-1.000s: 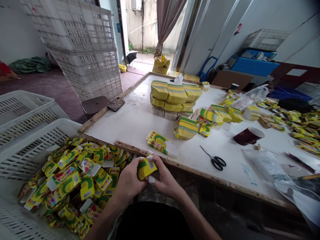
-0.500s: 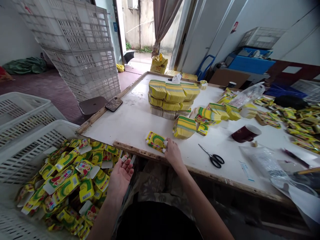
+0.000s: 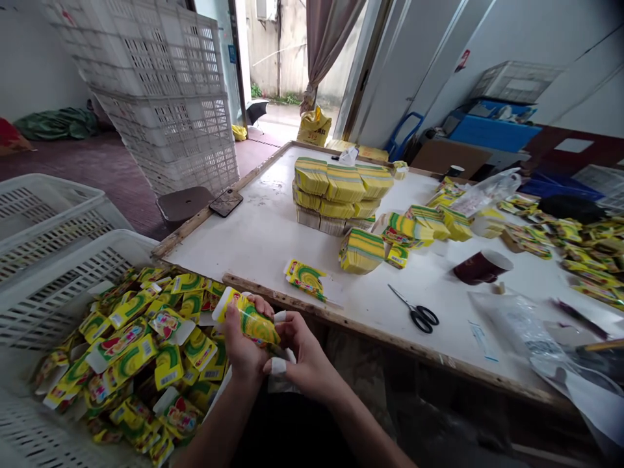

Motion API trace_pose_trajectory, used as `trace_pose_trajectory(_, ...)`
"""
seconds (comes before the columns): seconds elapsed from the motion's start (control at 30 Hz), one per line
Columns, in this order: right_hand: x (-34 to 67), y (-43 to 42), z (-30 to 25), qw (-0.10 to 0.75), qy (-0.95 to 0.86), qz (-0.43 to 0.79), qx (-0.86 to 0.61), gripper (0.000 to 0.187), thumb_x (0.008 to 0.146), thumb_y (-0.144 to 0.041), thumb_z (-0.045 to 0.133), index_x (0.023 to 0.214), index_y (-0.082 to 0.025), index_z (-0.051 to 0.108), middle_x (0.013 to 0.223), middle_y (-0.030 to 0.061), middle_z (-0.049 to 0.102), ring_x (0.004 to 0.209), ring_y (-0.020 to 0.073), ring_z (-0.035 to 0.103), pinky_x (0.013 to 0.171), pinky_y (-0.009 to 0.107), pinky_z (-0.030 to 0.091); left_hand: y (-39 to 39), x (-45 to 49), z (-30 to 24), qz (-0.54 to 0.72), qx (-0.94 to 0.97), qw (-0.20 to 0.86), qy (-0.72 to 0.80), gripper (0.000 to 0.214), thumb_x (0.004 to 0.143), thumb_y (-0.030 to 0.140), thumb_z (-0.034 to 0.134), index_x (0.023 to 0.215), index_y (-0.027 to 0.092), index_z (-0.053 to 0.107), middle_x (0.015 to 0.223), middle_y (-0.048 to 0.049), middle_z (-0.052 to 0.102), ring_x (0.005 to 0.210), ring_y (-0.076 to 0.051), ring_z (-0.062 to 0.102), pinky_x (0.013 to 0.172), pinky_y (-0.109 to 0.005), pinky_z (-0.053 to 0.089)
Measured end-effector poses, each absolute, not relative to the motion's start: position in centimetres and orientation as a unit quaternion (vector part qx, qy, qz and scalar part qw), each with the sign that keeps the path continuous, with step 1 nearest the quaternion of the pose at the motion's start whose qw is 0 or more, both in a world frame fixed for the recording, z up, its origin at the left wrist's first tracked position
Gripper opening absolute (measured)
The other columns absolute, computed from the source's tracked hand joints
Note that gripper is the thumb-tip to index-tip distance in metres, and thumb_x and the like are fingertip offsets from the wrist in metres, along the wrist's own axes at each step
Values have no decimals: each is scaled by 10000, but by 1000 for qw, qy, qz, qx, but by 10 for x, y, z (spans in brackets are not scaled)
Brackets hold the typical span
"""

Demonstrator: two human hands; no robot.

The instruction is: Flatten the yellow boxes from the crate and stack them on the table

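Observation:
My left hand (image 3: 246,351) is wrapped round a small yellow-and-green printed carton (image 3: 253,322), just above the table's front edge. One white end of the carton sticks out past the thumb. At the opposite end, the curled fingers of my right hand (image 3: 305,354) close on the carton, partly hidden behind it. White tape covers some of my right fingertips. Just beyond my hands, a flat carton (image 3: 306,278) of the same print lies on the white table (image 3: 258,244). To my left, a white plastic crate (image 3: 117,257) holds a heap of folded cartons (image 3: 129,348).
Stacks of flat cartons (image 3: 341,192) stand mid-table, with a separate bundle (image 3: 361,252) in front. Black-handled scissors (image 3: 423,318) and a dark red mug (image 3: 482,267) are on the right. A phone (image 3: 226,203) lies at the left edge, near tall stacked crates (image 3: 180,117).
My right hand has left the table and come back to my left hand. The left hand, open before, now grips a carton. Another flat carton lies where the right hand was.

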State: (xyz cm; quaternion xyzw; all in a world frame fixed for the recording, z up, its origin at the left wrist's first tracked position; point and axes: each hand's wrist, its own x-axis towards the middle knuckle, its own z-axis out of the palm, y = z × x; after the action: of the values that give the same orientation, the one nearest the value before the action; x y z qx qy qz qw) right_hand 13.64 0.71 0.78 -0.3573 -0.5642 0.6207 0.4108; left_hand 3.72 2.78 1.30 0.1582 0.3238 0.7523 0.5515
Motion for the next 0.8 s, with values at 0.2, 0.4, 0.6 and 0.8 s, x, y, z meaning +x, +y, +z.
trace_pose_trajectory(0.2,151,17,0,442,-555,571,-413,412,731,-264,710,1082,-218,499,731,-52,492,649,119,490,591,220,404,16,35,-17,669,242,562,421,500,713,672,601,893,207,561,874,-20,632,793,-174,633,740,-301,524)
trace_pose_trajectory(0.4,166,19,7,411,-652,462,-440,255,881,-201,511,1125,-215,585,888,24,671,787,168,625,737,276,499,16,31,-29,647,251,546,469,332,709,402,745,900,173,598,827,-1,702,706,-158,662,684,-281,530)
trace_pose_trajectory(0.6,182,27,11,415,-726,282,-470,292,825,-75,489,963,-227,696,905,62,711,854,226,635,775,356,508,23,-9,-1,657,362,480,455,534,727,431,724,1173,197,549,1149,-86,645,1047,-226,621,938,-349,466)
trace_pose_trajectory(0.8,181,16,23,327,-860,156,-361,269,876,-157,558,1023,-349,675,927,9,689,996,224,569,1100,487,245,19,-21,22,388,661,400,502,850,549,264,841,1306,222,457,1302,-110,565,1222,-312,508,1052,-436,369)
